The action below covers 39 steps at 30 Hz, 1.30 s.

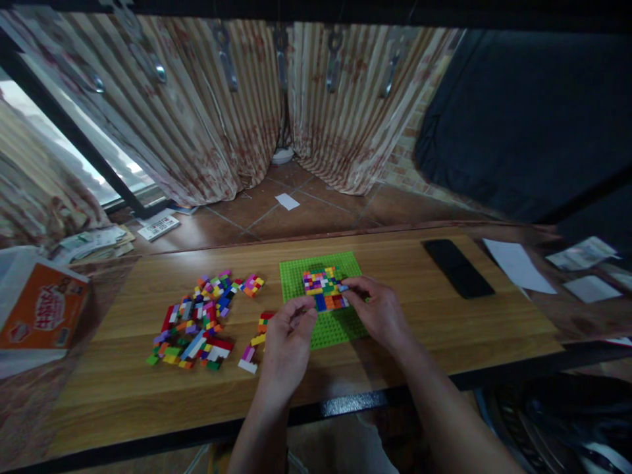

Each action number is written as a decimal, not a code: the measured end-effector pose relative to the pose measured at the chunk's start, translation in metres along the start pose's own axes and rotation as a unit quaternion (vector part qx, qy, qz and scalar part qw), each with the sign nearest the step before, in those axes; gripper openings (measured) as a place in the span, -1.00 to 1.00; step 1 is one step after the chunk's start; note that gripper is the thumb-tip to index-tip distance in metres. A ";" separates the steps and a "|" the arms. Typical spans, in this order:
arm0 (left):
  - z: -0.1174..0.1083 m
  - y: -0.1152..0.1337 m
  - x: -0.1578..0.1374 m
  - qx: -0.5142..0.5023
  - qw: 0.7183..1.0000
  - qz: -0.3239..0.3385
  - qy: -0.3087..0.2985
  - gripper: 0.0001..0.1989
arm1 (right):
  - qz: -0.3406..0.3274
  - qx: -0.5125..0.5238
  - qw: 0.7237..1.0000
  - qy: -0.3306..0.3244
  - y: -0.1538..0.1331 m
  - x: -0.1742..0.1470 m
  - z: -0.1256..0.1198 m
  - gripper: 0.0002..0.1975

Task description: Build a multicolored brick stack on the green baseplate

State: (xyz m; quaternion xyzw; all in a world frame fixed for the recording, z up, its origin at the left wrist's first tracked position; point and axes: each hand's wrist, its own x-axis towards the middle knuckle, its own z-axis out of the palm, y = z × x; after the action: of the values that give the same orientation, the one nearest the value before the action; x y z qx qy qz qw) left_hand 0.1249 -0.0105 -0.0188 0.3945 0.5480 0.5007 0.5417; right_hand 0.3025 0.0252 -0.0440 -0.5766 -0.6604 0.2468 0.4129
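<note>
A green studded baseplate [291, 273] lies on the wooden table, with a block of many-coloured toy bricks [323, 282] built up on its middle. My right hand [382, 313] is at the right side of this build, thumb and forefinger pinched on a small light-blue brick [343, 288] at its edge. My left hand [289, 336] is at the lower left of the build, over the plate's left edge, fingers curled together. Whatever lies between those fingers is hidden. Left of that hand lie a few loose bricks [248, 355], partly covered by it.
A large pile of loose bricks [197, 322] spreads over the table's left part. A black phone [458, 268] lies at the right, with white paper [518, 265] beyond it. An orange-labelled box [44, 309] stands off the table's left end. Striped curtains [222, 118] hang behind.
</note>
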 end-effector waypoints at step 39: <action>-0.002 -0.008 0.000 0.071 0.996 0.040 -0.025 -0.81 | 0.030 0.051 0.998 -0.007 0.001 -0.004 0.001 -0.85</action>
State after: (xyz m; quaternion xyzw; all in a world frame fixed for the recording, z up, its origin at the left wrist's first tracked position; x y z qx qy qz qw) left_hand 0.1240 -0.0121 -0.0270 0.4658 0.5524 0.4714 0.5057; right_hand 0.3024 0.0217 -0.0459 -0.5726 -0.6323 0.2961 0.4297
